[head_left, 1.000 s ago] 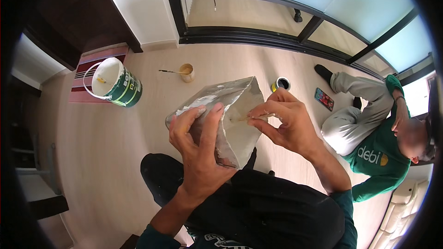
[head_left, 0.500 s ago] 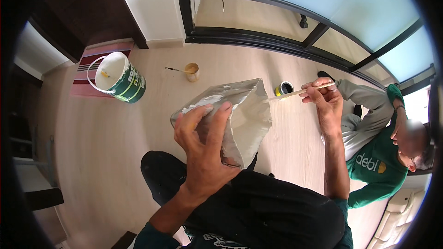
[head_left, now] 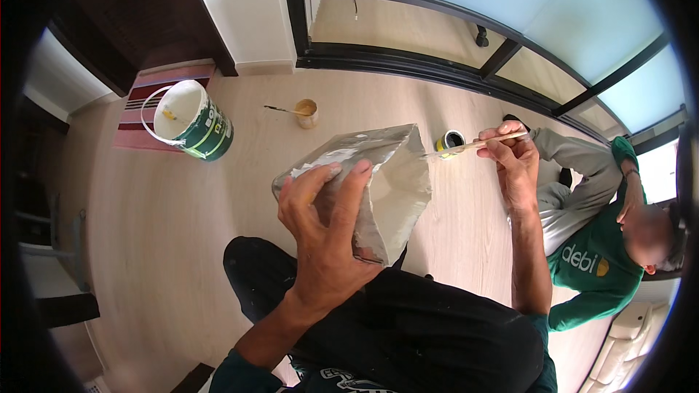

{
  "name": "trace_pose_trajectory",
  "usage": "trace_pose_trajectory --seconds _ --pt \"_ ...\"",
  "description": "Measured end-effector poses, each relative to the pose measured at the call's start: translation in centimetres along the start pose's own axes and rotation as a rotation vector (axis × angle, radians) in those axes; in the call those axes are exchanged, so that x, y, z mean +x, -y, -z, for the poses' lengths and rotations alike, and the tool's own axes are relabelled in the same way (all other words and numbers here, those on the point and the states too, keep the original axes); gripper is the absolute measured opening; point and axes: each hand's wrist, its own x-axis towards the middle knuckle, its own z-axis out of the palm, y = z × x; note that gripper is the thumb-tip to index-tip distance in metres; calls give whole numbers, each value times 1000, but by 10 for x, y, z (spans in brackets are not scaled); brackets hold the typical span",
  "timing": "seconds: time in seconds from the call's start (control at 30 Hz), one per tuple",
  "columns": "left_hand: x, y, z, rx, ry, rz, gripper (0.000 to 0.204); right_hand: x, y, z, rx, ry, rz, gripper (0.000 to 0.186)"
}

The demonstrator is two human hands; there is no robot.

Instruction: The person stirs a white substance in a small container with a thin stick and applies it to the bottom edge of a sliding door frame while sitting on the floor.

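Observation:
My left hand (head_left: 320, 225) is closed round a grey, open-ended container (head_left: 399, 204) with crinkled edges and pale smears, held over my dark-clad legs (head_left: 429, 327). Its open side faces right and shows a pale, coated inside. Pinched in my raised right hand (head_left: 513, 164) is a thin wooden stick (head_left: 462, 148), its whitish far end at the container's right rim. Just behind the stick, on the floor, stands a small dark-topped can (head_left: 453, 138) with a yellow label.
A green-and-white bucket (head_left: 207, 138) stands by a striped mat (head_left: 135, 135). A beige cup (head_left: 307, 118) with a brush (head_left: 280, 109) is farther back. A co-worker in a green top (head_left: 597, 291) reclines at right. A black-framed glass partition (head_left: 408, 65) runs behind; a dark door (head_left: 138, 14) is upper left.
Since a second ago my right hand has drawn up and right, out from the container's opening, with the stick. Over the last half second both hands have barely moved.

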Motion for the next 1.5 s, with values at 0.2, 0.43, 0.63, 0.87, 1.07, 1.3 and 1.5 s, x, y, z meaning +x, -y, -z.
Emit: trace_pose_trajectory --seconds 0.2,0.43,0.63,0.87,1.07,1.3,1.5 --pt "-1 0 1 9 2 1 108 1 4 6 -22 -5 26 24" --pt "0 1 -1 -1 -14 -21 111 -1 -2 0 101 17 7 28" --pt "1 -1 3 37 26 -13 115 2 -3 11 92 6 44 24" --pt "-1 0 -1 -6 -5 -8 107 1 -5 1 107 -1 -16 21" --pt "-2 0 0 0 5 2 105 4 -7 12 47 -23 25 19" --pt "-1 -1 -3 -15 -4 -3 105 1 -10 2 106 -30 -42 16" --pt "-1 -2 -4 -22 -5 -1 104 5 -11 11 48 -60 0 14"
